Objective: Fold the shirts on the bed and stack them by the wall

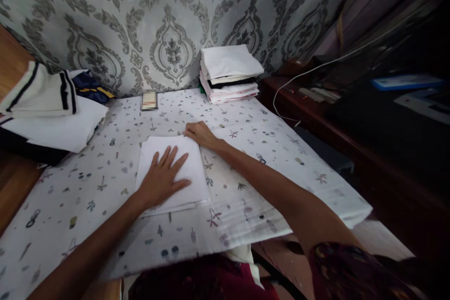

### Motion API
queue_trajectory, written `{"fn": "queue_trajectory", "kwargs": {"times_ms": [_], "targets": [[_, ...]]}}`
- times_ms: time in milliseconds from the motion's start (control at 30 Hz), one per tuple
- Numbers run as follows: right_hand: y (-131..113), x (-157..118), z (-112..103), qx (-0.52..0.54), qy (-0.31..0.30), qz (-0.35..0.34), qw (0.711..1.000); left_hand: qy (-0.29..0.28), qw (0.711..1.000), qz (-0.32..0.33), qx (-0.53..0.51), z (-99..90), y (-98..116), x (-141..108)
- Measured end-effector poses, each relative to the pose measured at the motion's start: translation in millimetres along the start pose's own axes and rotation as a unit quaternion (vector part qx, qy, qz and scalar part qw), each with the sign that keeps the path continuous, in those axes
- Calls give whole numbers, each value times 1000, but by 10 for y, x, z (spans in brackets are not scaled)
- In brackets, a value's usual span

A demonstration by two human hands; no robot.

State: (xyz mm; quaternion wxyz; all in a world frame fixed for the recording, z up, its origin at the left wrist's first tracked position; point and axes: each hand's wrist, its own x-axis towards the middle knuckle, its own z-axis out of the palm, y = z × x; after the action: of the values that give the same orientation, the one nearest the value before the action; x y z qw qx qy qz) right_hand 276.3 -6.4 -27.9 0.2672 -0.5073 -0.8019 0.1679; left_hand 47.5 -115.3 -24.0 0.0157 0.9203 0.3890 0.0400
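A folded white cloth [193, 183] lies flat on the table, which has a white patterned cover [253, 197]. My left hand [161, 180] rests palm down on the cloth, its fingers spread. At the far right corner of the cloth is my right hand [200, 133], its fingers curled together at the edge. What those fingers pinch, if anything, is too small to make out.
Folded clothes [230, 63] are stacked at the back by the wall. A looser pile of clothes [52, 126] sits at the left. Near the wall is a small blurred item [149, 101]. A white cable [316, 71] crosses the dark red furniture [302, 112] on the right.
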Motion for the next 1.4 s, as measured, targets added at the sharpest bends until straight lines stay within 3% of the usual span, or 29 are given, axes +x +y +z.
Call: {"fn": "queue_trajectory", "kwargs": {"times_ms": [133, 367, 500, 667, 767, 867, 967, 1167, 1400], "targets": [[-22, 23, 55, -19, 8, 17, 1000, 9, 1000, 9, -1, -39, 34, 7], [-47, 37, 90, -26, 13, 32, 999, -42, 984, 172, -34, -122, 258, -172], [-59, 17, 100, -10, 22, 42, 999, -74, 968, 225, -85, -211, 395, -354], [-165, -114, 69, 16, 97, 63, 993, -16, 978, 172, -115, -269, 563, -379], [-280, -268, 39, 23, 134, -5, 991, 3, 990, 130, -61, -279, 725, -283], [-363, -422, 52, 62, 54, -97, 992, -3, 992, 119, 29, -311, 882, -181], [-365, -520, 124, 77, -26, -133, 988, -4, 984, 155, 93, -355, 978, -116], [-249, -542, 267, 65, -5, -155, 986, -5, 958, 262, 113, -314, 993, -93], [-249, -544, 281, 67, -7, -156, 985, 44, 972, 220, 73, -225, 947, -296]]}}
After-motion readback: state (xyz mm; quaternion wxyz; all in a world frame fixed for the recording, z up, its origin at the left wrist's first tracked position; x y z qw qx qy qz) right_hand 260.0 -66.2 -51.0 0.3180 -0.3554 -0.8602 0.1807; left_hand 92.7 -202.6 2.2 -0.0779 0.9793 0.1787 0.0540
